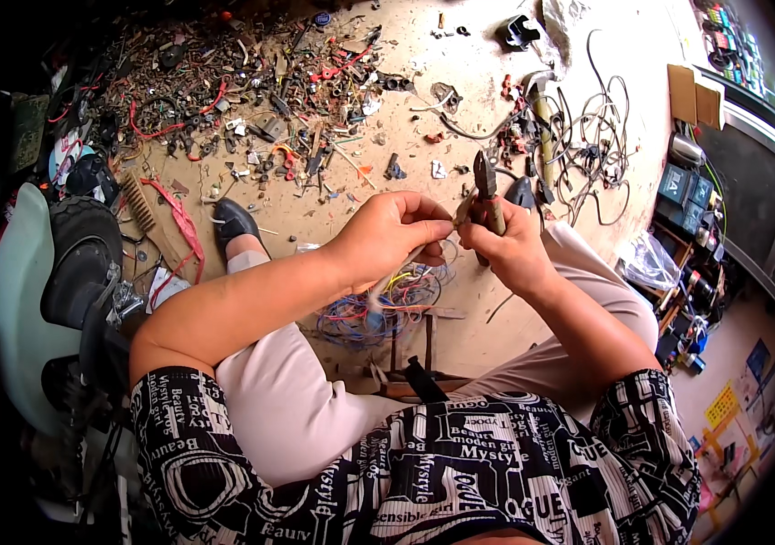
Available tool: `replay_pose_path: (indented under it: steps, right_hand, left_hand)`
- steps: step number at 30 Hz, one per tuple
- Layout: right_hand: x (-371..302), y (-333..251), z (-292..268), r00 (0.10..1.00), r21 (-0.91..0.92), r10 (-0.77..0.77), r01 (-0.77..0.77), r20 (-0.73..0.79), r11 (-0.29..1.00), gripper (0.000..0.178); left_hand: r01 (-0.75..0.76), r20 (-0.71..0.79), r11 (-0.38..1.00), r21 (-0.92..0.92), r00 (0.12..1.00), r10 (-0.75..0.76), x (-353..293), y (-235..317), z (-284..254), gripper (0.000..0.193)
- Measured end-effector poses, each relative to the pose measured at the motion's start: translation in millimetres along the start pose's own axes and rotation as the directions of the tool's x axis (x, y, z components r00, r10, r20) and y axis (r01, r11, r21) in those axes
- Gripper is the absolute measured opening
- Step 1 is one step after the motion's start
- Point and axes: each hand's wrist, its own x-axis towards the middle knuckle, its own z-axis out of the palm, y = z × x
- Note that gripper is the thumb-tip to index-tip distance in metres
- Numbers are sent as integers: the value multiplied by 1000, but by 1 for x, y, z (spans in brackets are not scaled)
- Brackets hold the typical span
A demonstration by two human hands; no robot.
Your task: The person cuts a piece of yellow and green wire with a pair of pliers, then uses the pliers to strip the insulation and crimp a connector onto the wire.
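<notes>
Left hand (387,234) pinching thin limp wire (405,259), best gripped near end; right hand (510,247) at 3 o'clock clamped on wire cutters (487,195).

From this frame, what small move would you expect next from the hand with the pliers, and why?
Probably a squeeze of the pliers on the wire end. The right hand holds them upright, jaws meeting the thin cable that the left hand pinches taut. The cable trails down to a coloured wire bundle below.

L hand (387,238) pinches wire (405,259); R hand (507,247) w/ pliers (487,193), grip closed.
</notes>
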Motion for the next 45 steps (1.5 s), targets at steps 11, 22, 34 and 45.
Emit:
replay_pose_path:
  steps: [11,22,34,45]
  right_hand:
    - [-1,-5,-3,951,-62,192,-183,243,981,11]
    - [-3,-10,8,991,-20,134,-135,-23,991,24]
    - [-7,-12,6,954,-141,294,-283,66,949,15]
    - [-25,0,23,940,550,222,-332,259,766,28]
  left_hand:
    - [132,130,990,55,982,-138,-7,7,-22,11]
    - [38,76,999,26,996,-40,0,2,-21,13]
    - [-658,418,256,708,682,600,-6,0,-14,16]
    - [-699,700,-232,676,512,499,-6,11,-42,24]
